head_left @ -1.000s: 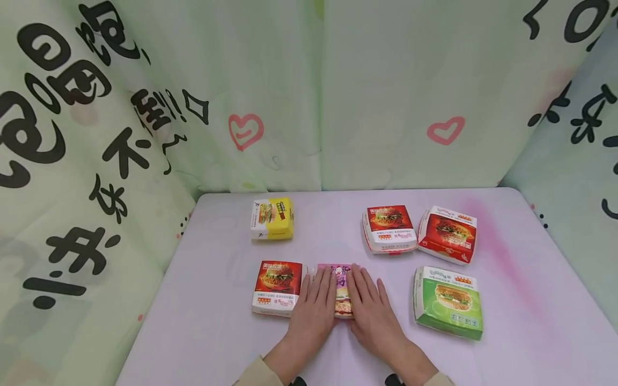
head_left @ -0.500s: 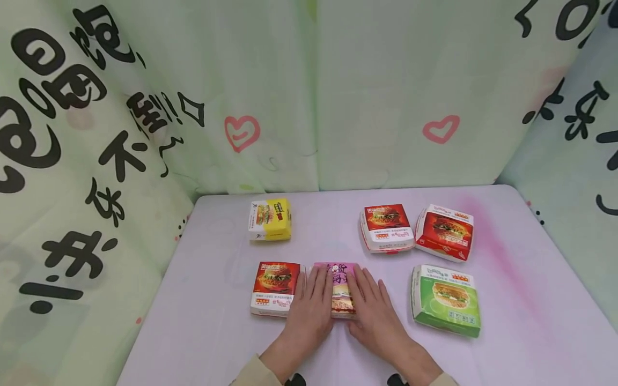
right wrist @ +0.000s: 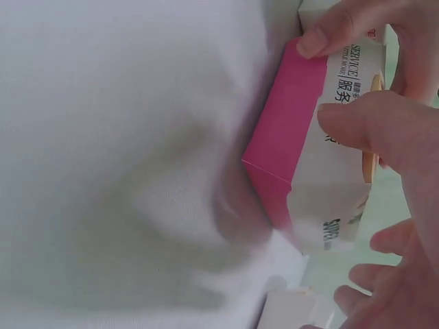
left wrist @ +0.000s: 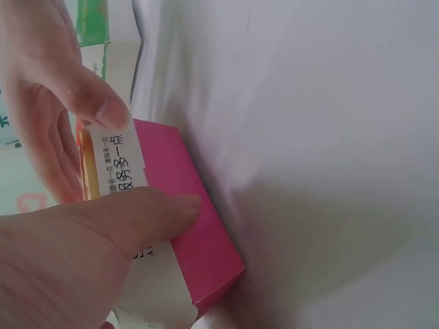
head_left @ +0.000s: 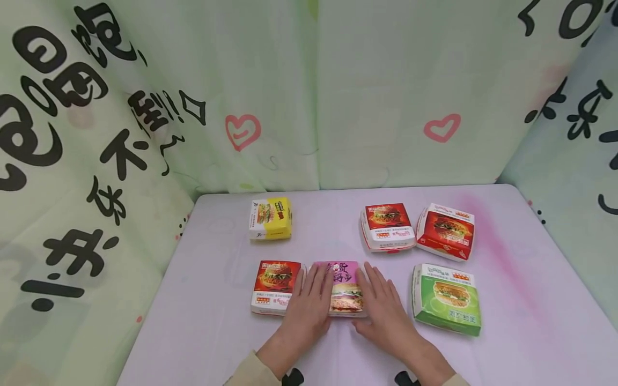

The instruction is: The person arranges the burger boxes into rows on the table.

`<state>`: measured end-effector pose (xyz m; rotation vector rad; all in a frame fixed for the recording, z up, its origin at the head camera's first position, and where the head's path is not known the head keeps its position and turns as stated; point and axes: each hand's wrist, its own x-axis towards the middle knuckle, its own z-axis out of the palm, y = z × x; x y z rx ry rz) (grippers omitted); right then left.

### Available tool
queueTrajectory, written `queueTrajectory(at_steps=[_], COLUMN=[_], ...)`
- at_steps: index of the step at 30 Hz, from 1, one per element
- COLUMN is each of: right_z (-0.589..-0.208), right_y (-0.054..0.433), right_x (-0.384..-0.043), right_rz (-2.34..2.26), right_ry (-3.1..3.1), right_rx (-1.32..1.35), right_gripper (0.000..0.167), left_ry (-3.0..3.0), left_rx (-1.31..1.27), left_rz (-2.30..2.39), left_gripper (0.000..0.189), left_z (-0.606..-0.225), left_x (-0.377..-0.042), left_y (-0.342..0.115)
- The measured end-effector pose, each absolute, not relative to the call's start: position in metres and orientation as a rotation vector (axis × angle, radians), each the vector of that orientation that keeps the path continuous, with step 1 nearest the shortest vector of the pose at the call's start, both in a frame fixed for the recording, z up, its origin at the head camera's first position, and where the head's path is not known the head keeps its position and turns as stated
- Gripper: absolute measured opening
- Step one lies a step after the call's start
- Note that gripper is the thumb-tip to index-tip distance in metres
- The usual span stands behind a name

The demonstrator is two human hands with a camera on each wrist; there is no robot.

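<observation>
A pink and white burger box [head_left: 345, 295] lies flat on the table between my two hands. My left hand [head_left: 308, 303] rests with straight fingers over the box's left part. In the left wrist view its thumb [left wrist: 161, 214] touches the box's front side. My right hand [head_left: 388, 313] is at the box's right edge, fingers straight and slightly spread. Seen from the right wrist, its thumb [right wrist: 346, 123] reaches the white and pink front side [right wrist: 291, 103], while the other fingers are off the top. Right beside my left hand lies a red and white burger box [head_left: 276, 287], partly covered by its fingers.
A yellow and white box [head_left: 271, 219] stands at the back left. Two more red and white boxes [head_left: 389, 227] sit side by side at the back right. To the right of my right hand is a green box [head_left: 446, 300]. A patterned curtain [head_left: 376, 80] hangs behind the table [head_left: 232, 354].
My right hand has slid rightward off the box's top to its right edge, uncovering more of the burger picture. My left hand stays in about the same place.
</observation>
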<state>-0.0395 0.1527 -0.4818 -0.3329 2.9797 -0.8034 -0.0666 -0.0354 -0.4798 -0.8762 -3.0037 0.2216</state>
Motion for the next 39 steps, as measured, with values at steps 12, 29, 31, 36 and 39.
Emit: queueTrajectory(at_steps=[12, 29, 31, 36, 39], right_z=[-0.477, -0.459, -0.458, -0.463, -0.467], right_y=[0.181, 0.223, 0.229, 0.244, 0.253], right_x=[-0.030, -0.013, -0.012, -0.007, -0.005], right_rz=[-0.789, -0.789, -0.777, -0.739, -0.732], right_ry=[3.011, 3.096, 3.094, 3.144, 3.196], right_rx=[-0.336, -0.226, -0.178, -0.102, -0.092], right_gripper=[0.106, 0.110, 0.110, 0.111, 0.112], left_ry=[-3.062, -2.997, -2.997, -2.984, -2.973], left_rx=[-1.054, -1.176, -1.187, -1.222, -1.230], left_rz=[-0.059, -0.119, -0.116, -0.081, -0.048], left_gripper=[0.110, 0.107, 0.107, 0.105, 0.105], left_z=[-0.466, -0.455, -0.454, -0.452, -0.451], left_x=[-0.070, -0.077, -0.078, -0.081, -0.081], left_y=[-0.029, 0.002, 0.006, 0.017, 0.023])
